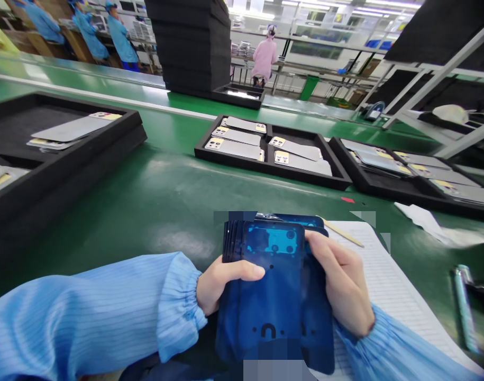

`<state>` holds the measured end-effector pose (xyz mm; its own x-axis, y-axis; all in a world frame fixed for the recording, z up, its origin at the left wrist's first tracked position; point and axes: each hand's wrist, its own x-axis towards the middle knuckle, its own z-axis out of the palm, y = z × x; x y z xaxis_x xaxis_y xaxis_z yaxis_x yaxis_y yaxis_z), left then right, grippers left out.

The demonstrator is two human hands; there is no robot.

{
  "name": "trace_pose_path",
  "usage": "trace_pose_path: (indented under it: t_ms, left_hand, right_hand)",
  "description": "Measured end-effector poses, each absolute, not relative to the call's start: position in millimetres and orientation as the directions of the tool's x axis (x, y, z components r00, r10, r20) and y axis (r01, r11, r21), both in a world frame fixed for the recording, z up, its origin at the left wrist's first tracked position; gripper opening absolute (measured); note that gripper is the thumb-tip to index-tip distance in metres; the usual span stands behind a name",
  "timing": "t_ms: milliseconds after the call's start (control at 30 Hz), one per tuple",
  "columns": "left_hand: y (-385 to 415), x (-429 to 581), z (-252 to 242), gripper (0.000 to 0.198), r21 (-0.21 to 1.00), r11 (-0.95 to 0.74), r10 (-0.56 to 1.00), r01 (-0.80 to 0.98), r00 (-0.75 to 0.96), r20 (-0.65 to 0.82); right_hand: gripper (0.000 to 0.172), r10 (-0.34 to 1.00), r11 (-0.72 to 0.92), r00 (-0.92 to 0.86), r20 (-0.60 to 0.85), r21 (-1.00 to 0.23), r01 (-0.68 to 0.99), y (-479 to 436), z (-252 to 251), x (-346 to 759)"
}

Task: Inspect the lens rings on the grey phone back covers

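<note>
Firstly, one green table (162, 196) spreads widest. Far stands one tall black stack (190, 47); nearer, at least three black trays (242, 162). At near middle are dark blue plates (277, 301), too overlapped to count: the left hand (226, 278) and the right hand (347, 283) pinch their two sides. One wooden stick (343, 233) lies right.

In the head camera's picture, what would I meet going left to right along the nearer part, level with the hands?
Blue sleeve, left hand, dark blue panels, right hand, slim shiny object.
</note>
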<state>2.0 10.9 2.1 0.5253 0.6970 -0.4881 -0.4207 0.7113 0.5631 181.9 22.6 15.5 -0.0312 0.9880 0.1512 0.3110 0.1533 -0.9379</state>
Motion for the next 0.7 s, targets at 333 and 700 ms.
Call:
trace_pose_path:
  t_ms: [333, 700]
  left_hand:
    - [10.3, 3.9, 2.3, 0.032, 0.614, 0.639, 0.75, -0.465, 0.555, -0.36]
    - [12.8, 3.1, 3.1, 0.034, 0.62, 0.639, 0.747, -0.454, 0.558, -0.361]
  right_hand:
    - [0.025, 0.952, 0.305, -0.132, 0.275, -0.844, 0.441, 18.1, 15.6, 180.9]
    - [0.024, 0.949, 0.308, -0.102, 0.298, -0.811, 0.498, 18.4, 13.7, 176.9]
